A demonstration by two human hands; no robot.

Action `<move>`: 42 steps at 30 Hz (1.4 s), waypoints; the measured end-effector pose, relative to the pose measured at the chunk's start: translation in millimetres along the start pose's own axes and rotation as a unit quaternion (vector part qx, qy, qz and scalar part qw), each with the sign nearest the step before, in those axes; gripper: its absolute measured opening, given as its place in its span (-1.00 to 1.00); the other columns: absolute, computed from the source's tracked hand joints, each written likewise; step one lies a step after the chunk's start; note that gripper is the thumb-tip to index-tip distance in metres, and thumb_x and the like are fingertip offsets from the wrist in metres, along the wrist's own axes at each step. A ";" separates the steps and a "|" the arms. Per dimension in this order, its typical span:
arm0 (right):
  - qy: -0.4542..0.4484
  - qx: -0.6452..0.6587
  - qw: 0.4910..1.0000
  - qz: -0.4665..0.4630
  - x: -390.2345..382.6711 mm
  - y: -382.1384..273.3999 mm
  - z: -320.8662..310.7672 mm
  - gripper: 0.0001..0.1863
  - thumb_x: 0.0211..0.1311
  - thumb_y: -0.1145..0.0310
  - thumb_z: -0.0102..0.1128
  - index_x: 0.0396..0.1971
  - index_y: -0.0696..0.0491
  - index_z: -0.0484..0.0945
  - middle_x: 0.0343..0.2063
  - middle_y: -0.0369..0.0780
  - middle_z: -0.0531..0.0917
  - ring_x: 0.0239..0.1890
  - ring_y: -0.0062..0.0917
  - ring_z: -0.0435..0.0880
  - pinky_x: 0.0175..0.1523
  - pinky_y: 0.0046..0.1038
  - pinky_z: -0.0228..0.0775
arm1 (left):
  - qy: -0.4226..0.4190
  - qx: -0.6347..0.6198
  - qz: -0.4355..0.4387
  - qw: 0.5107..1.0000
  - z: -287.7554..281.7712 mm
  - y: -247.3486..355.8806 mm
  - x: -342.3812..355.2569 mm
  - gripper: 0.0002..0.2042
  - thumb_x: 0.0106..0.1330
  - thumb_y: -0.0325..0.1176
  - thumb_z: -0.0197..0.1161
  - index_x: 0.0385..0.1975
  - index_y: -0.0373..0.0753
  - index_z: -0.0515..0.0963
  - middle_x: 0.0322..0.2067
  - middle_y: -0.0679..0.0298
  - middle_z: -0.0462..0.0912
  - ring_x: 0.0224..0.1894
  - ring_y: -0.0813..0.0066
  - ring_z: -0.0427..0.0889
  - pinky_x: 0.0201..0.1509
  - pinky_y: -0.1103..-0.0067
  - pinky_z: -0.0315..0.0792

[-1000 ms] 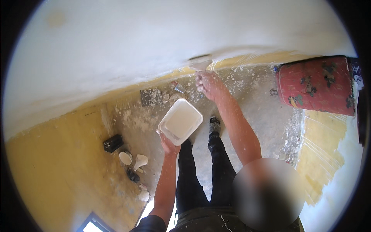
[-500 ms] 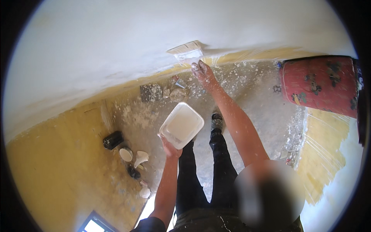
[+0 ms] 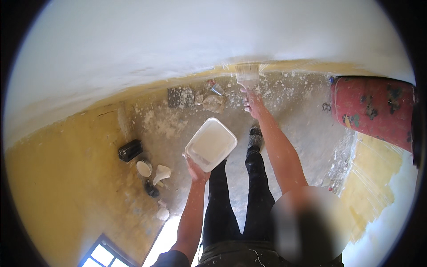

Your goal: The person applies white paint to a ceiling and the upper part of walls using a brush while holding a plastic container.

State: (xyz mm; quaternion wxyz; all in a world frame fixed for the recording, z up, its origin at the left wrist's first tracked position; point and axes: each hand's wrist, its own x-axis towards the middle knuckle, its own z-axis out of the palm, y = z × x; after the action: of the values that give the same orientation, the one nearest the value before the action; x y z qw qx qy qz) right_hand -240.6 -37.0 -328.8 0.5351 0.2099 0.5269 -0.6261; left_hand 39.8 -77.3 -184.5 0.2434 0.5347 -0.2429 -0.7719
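My left hand (image 3: 197,170) grips the near left edge of a white rectangular tub (image 3: 188,145), its thumb along the rim. Pale, whitish paint (image 3: 212,141) lies inside the tub. Held out ahead, my right hand (image 3: 253,102) is closed round the handle of a wide, flat paintbrush (image 3: 247,76). White smears show on its fingers. The bristles point away from me, at the yellow strip low on the wall (image 3: 213,38), whose upper part is white. Whether the bristle tips touch the wall I cannot tell.
A red patterned barrel-like object (image 3: 371,109) lies at the right. By the left yellow wall (image 3: 66,178) are a black object (image 3: 130,150), a round pale lid or bowl (image 3: 144,168) and white scraps (image 3: 161,174). A dark slab (image 3: 181,97) and clear cup (image 3: 217,90) lie near the far wall on the paint-spattered floor.
The paintbrush in my right hand has moved right and down, from the white part of the wall to the yellow strip. Its bristles have turned from up-left to straight ahead. The tub stays nearly still.
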 end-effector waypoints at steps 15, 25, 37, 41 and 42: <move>-0.172 -0.067 0.963 -0.196 -213.9 -95.1 106.5 -0.73 0.27 0.21 0.05 -0.20 0.10 0.42 -0.61 -0.35 0.40 -0.61 -0.70 0.37 -0.54 -0.68 0.24 | -0.024 -0.039 -0.003 0.999 3.4 -8.3 -1.4 -0.42 0.37 0.17 -0.35 0.24 -0.09 0.16 0.18 0.27 0.27 0.24 0.25 0.25 0.29 0.29 0.16; -0.126 -0.122 0.941 -0.291 15.3 -44.1 19.1 -0.66 0.17 0.20 0.18 -0.09 0.00 0.47 -0.52 -0.40 0.48 -0.52 -0.69 0.42 -0.41 -0.59 0.32 | -0.026 -0.013 -0.004 1.000 -2.4 -10.2 3.2 -0.41 0.35 0.17 -0.27 0.24 -0.08 0.14 0.18 0.26 0.26 0.23 0.25 0.25 0.28 0.29 0.17; 0.059 -0.031 0.998 0.001 -74.7 14.3 -52.6 -0.71 0.20 0.10 0.09 -0.17 -0.06 0.41 -0.62 -0.43 0.34 -0.68 -0.76 0.28 -0.69 -0.70 0.06 | -0.056 -0.036 0.009 0.998 2.5 -24.1 18.2 -0.40 0.36 0.17 -0.31 0.24 -0.11 0.14 0.17 0.24 0.27 0.22 0.26 0.27 0.27 0.30 0.20; 0.082 0.002 0.995 -0.054 -212.0 -15.7 -44.3 -0.74 0.25 0.14 0.02 -0.13 -0.09 0.32 -0.60 -0.42 0.33 -0.72 -0.78 0.24 -0.71 -0.71 0.01 | -0.035 -0.017 0.003 0.999 33.2 -25.5 31.2 -0.40 0.38 0.15 -0.37 0.24 -0.15 0.12 0.16 0.21 0.28 0.22 0.26 0.27 0.27 0.31 0.21; 0.045 -0.007 0.997 -0.056 -244.9 -25.1 -40.1 -0.75 0.25 0.16 0.01 -0.14 -0.08 0.32 -0.60 -0.42 0.32 -0.73 -0.77 0.23 -0.72 -0.71 0.00 | -0.025 -0.007 -0.006 1.000 40.9 -26.2 33.8 -0.40 0.39 0.14 -0.39 0.24 -0.16 0.11 0.16 0.20 0.29 0.22 0.26 0.27 0.27 0.32 0.20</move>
State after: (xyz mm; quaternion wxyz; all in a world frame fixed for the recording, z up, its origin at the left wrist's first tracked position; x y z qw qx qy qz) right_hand -191.9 105.1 -129.8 0.4763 0.2043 0.5658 -0.6413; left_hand -12.3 -74.1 -212.4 0.2361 0.5154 -0.2405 -0.7879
